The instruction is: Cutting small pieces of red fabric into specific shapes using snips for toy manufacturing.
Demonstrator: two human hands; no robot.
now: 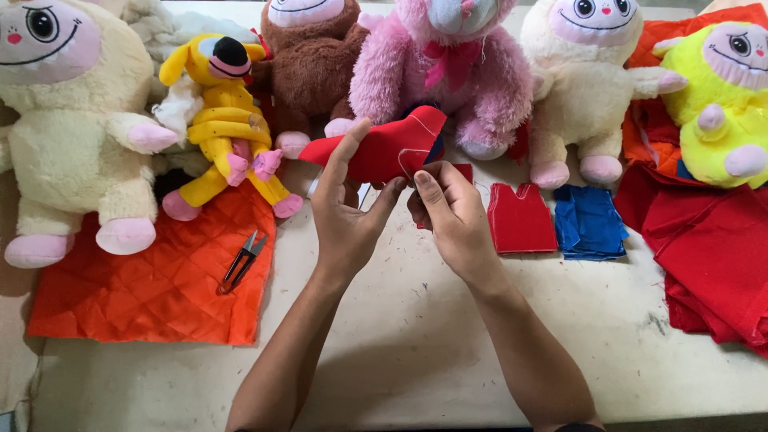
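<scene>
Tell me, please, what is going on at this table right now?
A person holds a small red fabric piece up over the table with both hands: the left hand grips it from below, and the right hand pinches its edge. A row of plush toys sits along the far side, among them a pink one right behind the hands. Small thread snips lie on an orange quilted cloth, and a red vest piece and a blue piece lie to the right.
</scene>
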